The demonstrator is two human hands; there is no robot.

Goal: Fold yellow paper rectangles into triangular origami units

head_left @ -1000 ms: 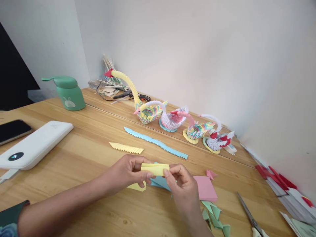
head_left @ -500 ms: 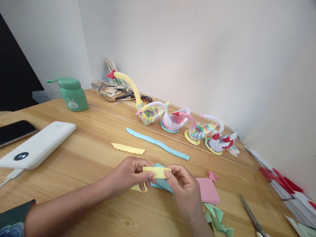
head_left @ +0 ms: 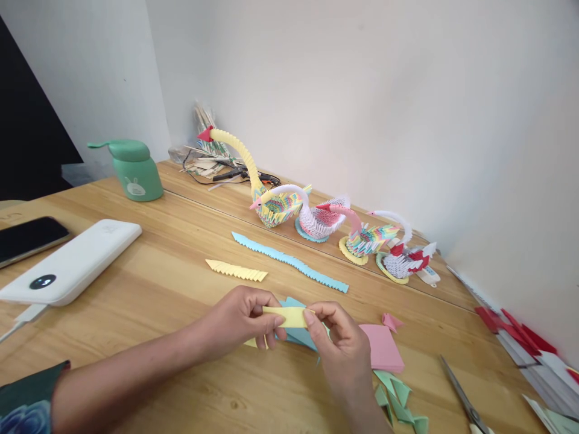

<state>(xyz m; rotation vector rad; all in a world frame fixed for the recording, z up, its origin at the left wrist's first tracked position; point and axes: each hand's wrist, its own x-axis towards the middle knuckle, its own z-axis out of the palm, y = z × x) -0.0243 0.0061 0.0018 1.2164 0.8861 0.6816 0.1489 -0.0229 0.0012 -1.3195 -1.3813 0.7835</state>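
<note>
A folded strip of yellow paper [head_left: 294, 316] is held up level between my two hands. My left hand [head_left: 246, 316] pinches its left end, thumb in front and fingers behind. At the right end, my right hand [head_left: 337, 337] grips it between thumb and forefinger. Blue paper pieces [head_left: 296, 337] lie on the table behind and below the strip, partly covered by my hands. More yellow paper [head_left: 250, 342] peeks out under my left hand. Beyond it lie a short chain of yellow folded pieces [head_left: 236, 270] and a longer blue chain [head_left: 289, 260].
Pink square sheets [head_left: 384, 349], green folded pieces [head_left: 400, 401] and scissors [head_left: 464, 392] lie at right. Several paper swans [head_left: 275, 208] line the wall. On the left are a green bottle [head_left: 136, 175], a white power bank [head_left: 76, 262] and a phone [head_left: 31, 238].
The view has shifted slightly. Both hands keep hold of the yellow strip in nearly the same place, and its upper edge now looks slightly bowed.
</note>
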